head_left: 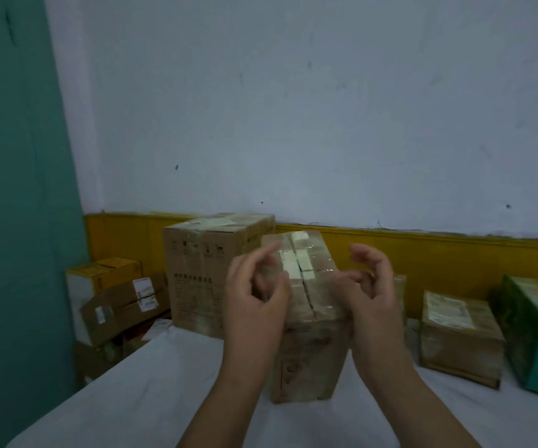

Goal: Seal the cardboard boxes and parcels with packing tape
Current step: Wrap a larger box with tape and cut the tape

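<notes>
White table (151, 392): left edge runs diagonally; bare cloth lies in front and to the left of the hands. Tall carton (196, 286) stands just behind on the left, small parcel (458, 337) near on the right.

Taped box (309, 350) stands upright at table centre, with a glossy tape wrap and a dark seam across the top.

Right hand (371, 286) is at its right top edge, fingers loosely curved, holding nothing. Left hand (254, 295) is at the left top edge, blurred; grip cannot be told.

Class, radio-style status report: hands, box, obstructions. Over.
Beside box, left hand and right hand loosely curled; contact unclear. Box upright on table, tape across top. Nothing blocking it.
</notes>
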### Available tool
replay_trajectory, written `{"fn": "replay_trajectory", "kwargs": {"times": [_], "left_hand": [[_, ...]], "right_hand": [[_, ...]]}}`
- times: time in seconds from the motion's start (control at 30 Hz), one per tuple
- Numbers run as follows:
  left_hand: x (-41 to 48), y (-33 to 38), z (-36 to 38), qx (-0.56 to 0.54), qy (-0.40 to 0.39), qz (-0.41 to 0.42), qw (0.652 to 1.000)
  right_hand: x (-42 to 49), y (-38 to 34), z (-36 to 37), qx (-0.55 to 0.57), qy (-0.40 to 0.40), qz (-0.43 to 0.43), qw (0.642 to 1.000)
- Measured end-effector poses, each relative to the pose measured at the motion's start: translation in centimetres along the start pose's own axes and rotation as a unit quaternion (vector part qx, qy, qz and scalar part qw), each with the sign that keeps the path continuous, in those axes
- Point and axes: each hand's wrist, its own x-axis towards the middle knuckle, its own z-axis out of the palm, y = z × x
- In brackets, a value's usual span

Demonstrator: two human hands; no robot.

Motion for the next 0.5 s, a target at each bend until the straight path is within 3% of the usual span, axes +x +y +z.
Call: {"fn": "replay_trajectory", "kwargs": {"times": [0.1, 0.2, 0.33, 0.5], "left_hand": [[0.5, -0.3, 0.6, 0.072, -0.051, -0.126, 0.988], [0.2, -1.7, 1.0, -0.012, -0.125, -0.262, 0.957], [-1.1, -3.2, 1.8, -0.038, -0.140, -0.219, 0.965], [-2.3, -4.9, 2.5, -0.095, -0.130, -0.216, 0.963]], "right_hand": [[0.4, -0.6, -0.7, -0.018, -0.047, 0.145, 0.988], [0.5, -1.3, -1.6, 0.072, -0.187, 0.253, 0.946], [1.1, 0.2, -2.5, 0.033, -0.173, 0.258, 0.950], [0.9, 3.0, -2.5, -0.073, -0.164, 0.189, 0.966]]}}
